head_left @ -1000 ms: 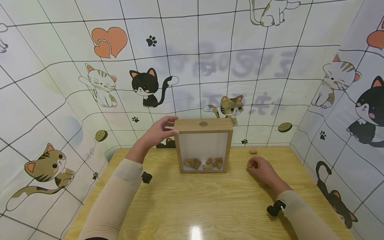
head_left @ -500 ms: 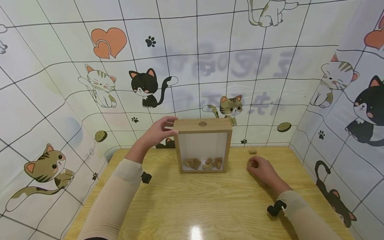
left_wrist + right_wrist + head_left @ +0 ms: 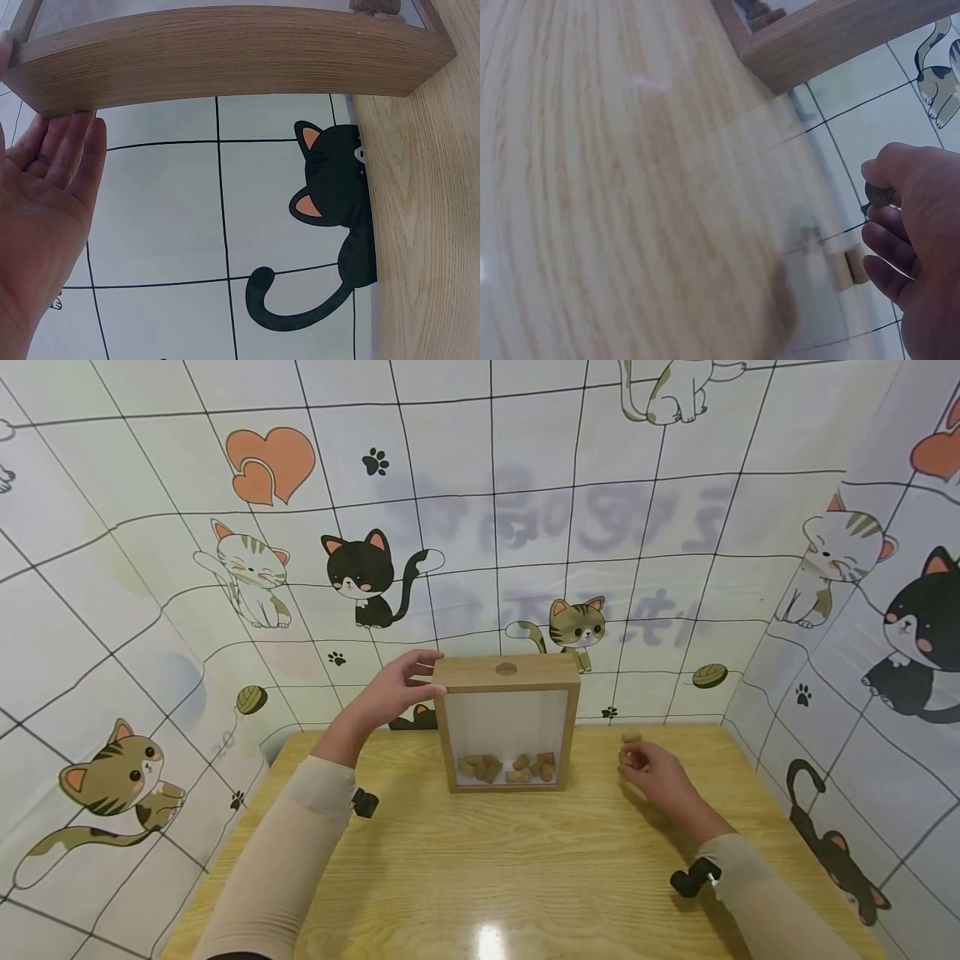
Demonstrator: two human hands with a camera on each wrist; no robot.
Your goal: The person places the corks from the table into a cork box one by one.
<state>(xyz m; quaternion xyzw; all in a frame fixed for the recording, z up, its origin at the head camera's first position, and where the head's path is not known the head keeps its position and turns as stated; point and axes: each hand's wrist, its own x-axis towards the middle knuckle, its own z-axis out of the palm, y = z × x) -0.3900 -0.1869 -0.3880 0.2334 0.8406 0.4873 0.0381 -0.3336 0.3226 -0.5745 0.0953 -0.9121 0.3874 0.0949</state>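
Note:
A shallow wooden box [image 3: 507, 673] with a clear front and a round hole in its top stands upright on the table. Several corks [image 3: 517, 777] lie at its bottom, behind the front pane. My left hand [image 3: 393, 687] holds the box's upper left corner, thumb at the front and fingers at the back; the left wrist view shows this hand [image 3: 56, 187] against the side panel. Right of the box, my right hand [image 3: 654, 771] is just above the table and pinches a cork [image 3: 878, 195] between thumb and index finger. A loose cork [image 3: 857, 264] lies just beyond it.
The light wooden table [image 3: 480, 852] meets a cat-print wall covering [image 3: 465, 543] right behind the box. More of that covering rises at the left and right sides. Small black devices sit at both wrists.
My right hand has lifted slightly from the tabletop with the cork and now partly overlaps the loose one in the head view. The left hand and the box have stayed put.

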